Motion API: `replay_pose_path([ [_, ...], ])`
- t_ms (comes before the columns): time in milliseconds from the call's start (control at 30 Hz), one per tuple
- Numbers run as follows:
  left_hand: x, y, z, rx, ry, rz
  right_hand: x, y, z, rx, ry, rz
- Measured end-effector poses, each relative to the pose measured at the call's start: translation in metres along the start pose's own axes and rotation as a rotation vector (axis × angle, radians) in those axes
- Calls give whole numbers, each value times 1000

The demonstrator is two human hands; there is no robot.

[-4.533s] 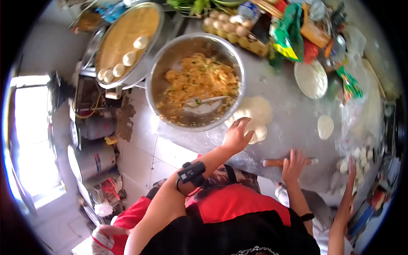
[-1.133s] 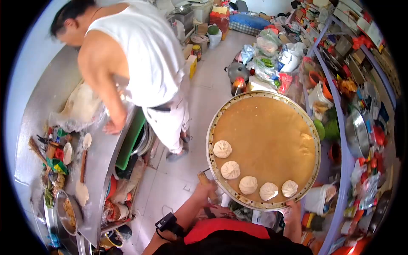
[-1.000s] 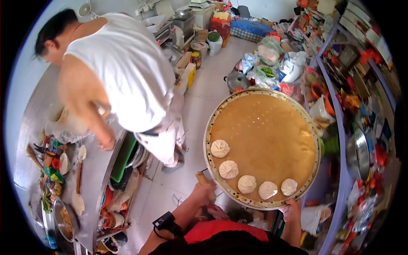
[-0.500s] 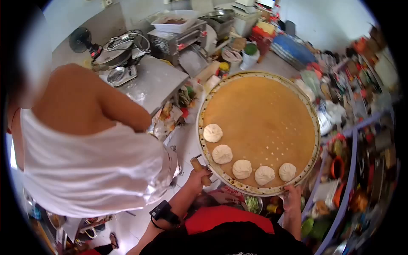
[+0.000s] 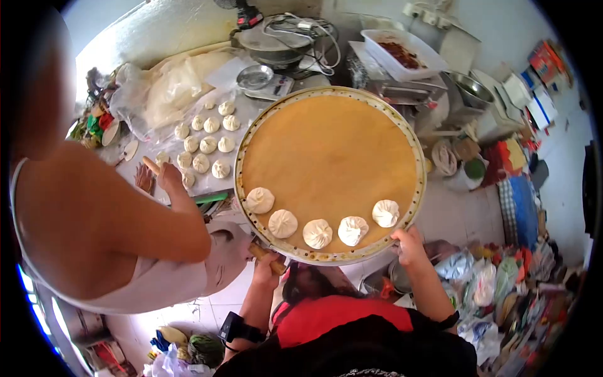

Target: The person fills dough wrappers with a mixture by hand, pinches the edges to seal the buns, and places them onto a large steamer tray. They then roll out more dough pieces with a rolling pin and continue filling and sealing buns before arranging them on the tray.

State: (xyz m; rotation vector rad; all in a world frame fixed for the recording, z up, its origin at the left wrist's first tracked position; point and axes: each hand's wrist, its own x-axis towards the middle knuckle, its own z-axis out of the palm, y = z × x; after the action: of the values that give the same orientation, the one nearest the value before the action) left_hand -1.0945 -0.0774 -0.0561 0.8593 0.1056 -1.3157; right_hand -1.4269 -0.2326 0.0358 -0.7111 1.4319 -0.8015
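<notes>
A large round tray [image 5: 326, 144] with a brown liner and a rim with small holes hangs in front of me, carried in both hands. Along its near edge lie several pleated buns [image 5: 318, 234]. My left hand [image 5: 267, 267] is wrapped round a wooden handle [image 5: 259, 251] at the tray's near left edge. Gripping the rim at the near right is my right hand [image 5: 409, 245], its fingers partly hidden by the rim.
To the left a co-worker [image 5: 107, 220] holds a small rolling pin [image 5: 151, 165] over a table with several small buns [image 5: 208, 144]. Behind are a scale [image 5: 270, 87], a pot and a white tub [image 5: 402, 55]. Bags [image 5: 483, 283] lie at the lower right.
The view has swung left, bringing the co-worker's table and its small buns into sight. The tray and both my hands now appear further left and higher in view, with the buns still on it.
</notes>
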Motion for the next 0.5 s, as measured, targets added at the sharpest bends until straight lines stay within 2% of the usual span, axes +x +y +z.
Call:
replay_pose_path([
  [67, 11, 0, 4, -4, 54, -2, 40, -19, 13, -176, -102, -103],
  [167, 21, 9, 44, 14, 95, 9, 73, -36, 27, -62, -134, 24],
  [200, 23, 6, 42, 28, 111, 42, 71, -36, 29, 13, -147, 69],
  [233, 26, 4, 41, 43, 128, 74, 89, -32, 28, 26, -223, 23],
  [333, 56, -11, 19, -16, 215, 69, 106, -47, 33, 69, -336, 126],
  [367, 62, -16, 12, -37, 246, 59, 103, -55, 36, 23, -275, 160],
  [500, 62, -29, 20, -51, 313, 2, 130, -50, 20, -9, -326, 229],
])
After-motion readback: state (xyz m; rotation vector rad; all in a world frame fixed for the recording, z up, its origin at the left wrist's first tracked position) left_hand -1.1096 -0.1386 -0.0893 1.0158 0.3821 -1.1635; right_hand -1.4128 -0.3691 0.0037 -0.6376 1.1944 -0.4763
